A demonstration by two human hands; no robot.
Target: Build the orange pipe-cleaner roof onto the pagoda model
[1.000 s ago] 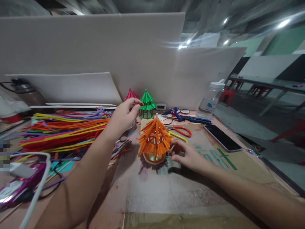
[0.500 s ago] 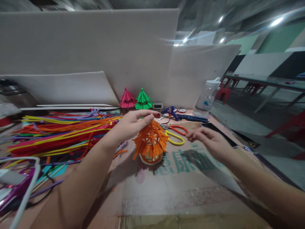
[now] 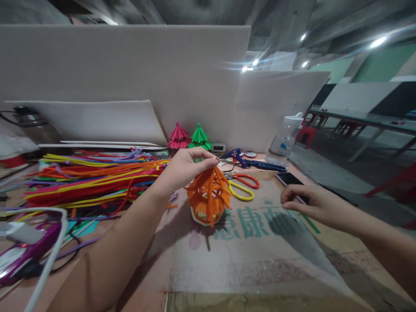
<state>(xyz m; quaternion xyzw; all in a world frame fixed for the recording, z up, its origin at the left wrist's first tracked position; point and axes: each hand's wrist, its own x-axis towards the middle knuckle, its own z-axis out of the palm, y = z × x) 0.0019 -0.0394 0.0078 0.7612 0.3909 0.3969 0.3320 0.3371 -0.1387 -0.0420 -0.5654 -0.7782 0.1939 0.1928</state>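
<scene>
An orange pipe-cleaner pavilion [image 3: 208, 197] stands on a sheet of cardboard [image 3: 253, 255] in the middle of the table. My left hand [image 3: 185, 167] pinches the tip of its roof from the left. My right hand [image 3: 312, 203] hovers to the right with its fingers loosely curled and nothing in it, just over the near end of a black phone [image 3: 287, 178]. Behind the orange one stand a pink pavilion [image 3: 178, 138] and a green pavilion [image 3: 199, 138].
A heap of coloured pipe cleaners [image 3: 87, 177] fills the left. Red and yellow scissors [image 3: 242, 184], a blue glue gun [image 3: 235, 155] and a plastic bottle [image 3: 284, 138] lie at the back right. White foam boards [image 3: 130, 78] wall off the back. A white cable [image 3: 48, 255] curls at the near left.
My left hand came from the pink pavilion to the orange roof tip and took hold of it. My right hand left the orange base and drew away to the right, toward the phone.
</scene>
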